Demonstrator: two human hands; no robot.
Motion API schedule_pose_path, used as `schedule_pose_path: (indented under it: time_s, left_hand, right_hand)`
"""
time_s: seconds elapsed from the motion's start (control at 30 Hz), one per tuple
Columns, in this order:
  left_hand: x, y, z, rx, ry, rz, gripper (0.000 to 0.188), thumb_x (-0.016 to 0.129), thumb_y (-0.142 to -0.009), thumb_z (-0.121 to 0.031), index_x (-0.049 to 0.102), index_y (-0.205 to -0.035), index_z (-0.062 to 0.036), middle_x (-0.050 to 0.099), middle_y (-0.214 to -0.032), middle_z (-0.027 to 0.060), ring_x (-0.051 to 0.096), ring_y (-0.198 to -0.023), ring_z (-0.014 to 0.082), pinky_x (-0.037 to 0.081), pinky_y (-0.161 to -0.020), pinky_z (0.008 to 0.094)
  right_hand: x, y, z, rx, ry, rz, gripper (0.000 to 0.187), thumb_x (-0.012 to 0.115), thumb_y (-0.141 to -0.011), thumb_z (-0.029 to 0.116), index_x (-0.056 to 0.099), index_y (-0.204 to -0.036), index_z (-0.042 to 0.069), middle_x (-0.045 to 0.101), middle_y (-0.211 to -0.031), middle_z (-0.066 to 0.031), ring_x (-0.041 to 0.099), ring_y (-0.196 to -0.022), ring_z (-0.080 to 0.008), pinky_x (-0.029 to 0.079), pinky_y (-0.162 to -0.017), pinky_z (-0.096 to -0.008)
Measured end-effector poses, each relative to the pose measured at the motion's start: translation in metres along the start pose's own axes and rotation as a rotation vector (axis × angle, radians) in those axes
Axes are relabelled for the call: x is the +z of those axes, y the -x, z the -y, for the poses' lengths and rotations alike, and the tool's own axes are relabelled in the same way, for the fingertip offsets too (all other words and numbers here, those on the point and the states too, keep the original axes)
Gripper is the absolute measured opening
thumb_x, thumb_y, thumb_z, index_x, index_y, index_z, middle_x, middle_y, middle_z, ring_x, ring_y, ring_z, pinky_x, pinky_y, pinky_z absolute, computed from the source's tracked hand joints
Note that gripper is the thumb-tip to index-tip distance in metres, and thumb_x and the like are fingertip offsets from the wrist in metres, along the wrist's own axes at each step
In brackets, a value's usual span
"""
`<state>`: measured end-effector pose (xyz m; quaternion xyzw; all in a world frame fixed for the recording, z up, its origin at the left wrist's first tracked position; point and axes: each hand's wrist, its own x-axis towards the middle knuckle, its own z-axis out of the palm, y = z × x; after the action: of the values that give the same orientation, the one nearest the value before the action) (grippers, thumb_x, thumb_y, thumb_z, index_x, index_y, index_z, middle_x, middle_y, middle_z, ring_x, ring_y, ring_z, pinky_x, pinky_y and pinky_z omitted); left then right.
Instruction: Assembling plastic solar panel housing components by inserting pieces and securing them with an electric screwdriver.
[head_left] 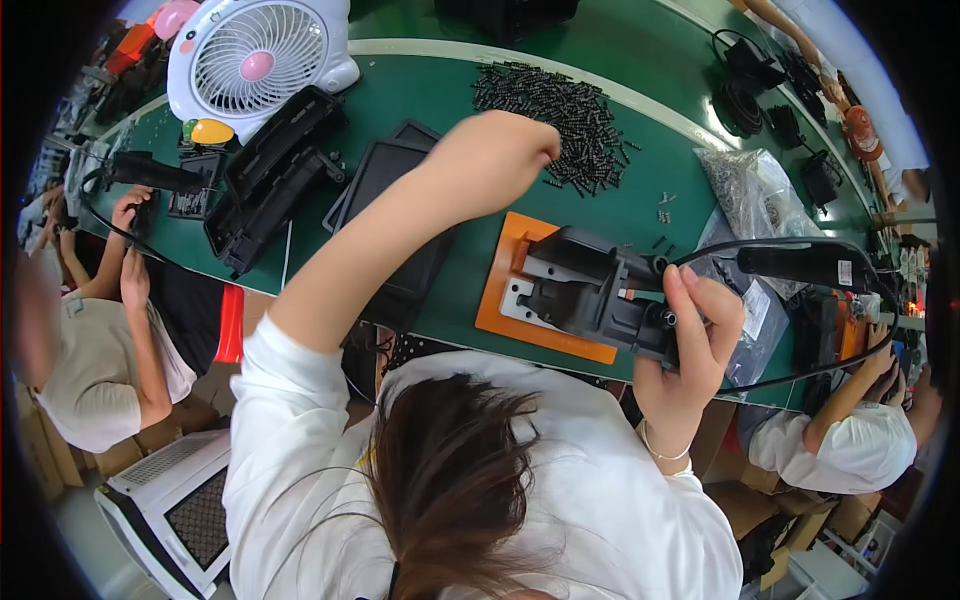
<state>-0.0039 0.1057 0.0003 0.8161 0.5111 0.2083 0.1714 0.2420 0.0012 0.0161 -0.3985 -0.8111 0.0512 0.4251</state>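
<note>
Looks down on a long green worktable (415,85) with a pale strip (560,62) along it. Shows, at lower left, a red seat (229,325), cardboard boxes (60,455) and a white-cased unit (150,500).

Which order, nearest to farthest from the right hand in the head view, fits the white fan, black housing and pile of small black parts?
From the right hand:
1. Black housing, just to its left.
2. Pile of small black parts, up and left.
3. White fan, far upper left.
</note>
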Motion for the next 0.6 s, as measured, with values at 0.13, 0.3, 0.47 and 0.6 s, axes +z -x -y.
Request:
schedule_pose_path:
  time_s: [0.13, 0.3, 0.47, 0.6]
  left_hand:
    - [0.055, -0.042, 0.017, 0.104, -0.327, 0.299, 0.017, 0.062, -0.083, -0.012, 0.065, -0.098, -0.0042, 0.067, -0.084, 0.0147, 0.065, -0.087, 0.0348, 0.052, -0.075, 0.0437]
    - [0.066, -0.051, 0.012, 0.113, -0.347, 0.251, 0.018, 0.064, -0.081, -0.010, 0.065, -0.099, -0.0058, 0.067, -0.085, 0.0147, 0.066, -0.085, 0.0318, 0.052, -0.073, 0.0416]
    - [-0.001, -0.030, -0.036, 0.184, 0.586, -0.020, 0.017, 0.065, -0.080, -0.002, 0.068, -0.097, -0.0023, 0.067, -0.081, 0.0036, 0.062, -0.075, 0.0123, 0.049, -0.069, 0.0268]
    - [-0.019, 0.002, -0.078, 0.489, 0.503, -0.154, 0.009, 0.066, -0.076, -0.007, 0.066, -0.085, -0.0045, 0.064, -0.076, 0.0065, 0.064, -0.072, 0.0212, 0.051, -0.067, 0.0311]
  right_hand:
    - [0.002, 0.000, -0.002, 0.005, -0.025, -0.019, 0.063, 0.061, -0.053, -0.010, 0.066, -0.115, -0.001, 0.056, -0.112, -0.0125, 0.053, -0.100, -0.0314, 0.044, -0.087, -0.0384]
    - [0.003, 0.001, -0.009, 0.002, -0.112, -0.033, 0.060, 0.067, -0.055, -0.004, 0.065, -0.115, 0.001, 0.057, -0.113, -0.0140, 0.054, -0.100, -0.0323, 0.044, -0.087, -0.0401]
    - [0.007, 0.006, -0.019, -0.006, -0.276, -0.079, 0.063, 0.072, -0.053, 0.005, 0.060, -0.115, 0.001, 0.057, -0.115, -0.0170, 0.055, -0.101, -0.0331, 0.044, -0.088, -0.0415]
    - [0.006, 0.012, -0.031, -0.042, -0.504, -0.098, 0.058, 0.075, -0.070, 0.025, 0.055, -0.118, 0.000, 0.055, -0.118, -0.0194, 0.053, -0.106, -0.0328, 0.042, -0.090, -0.0445]
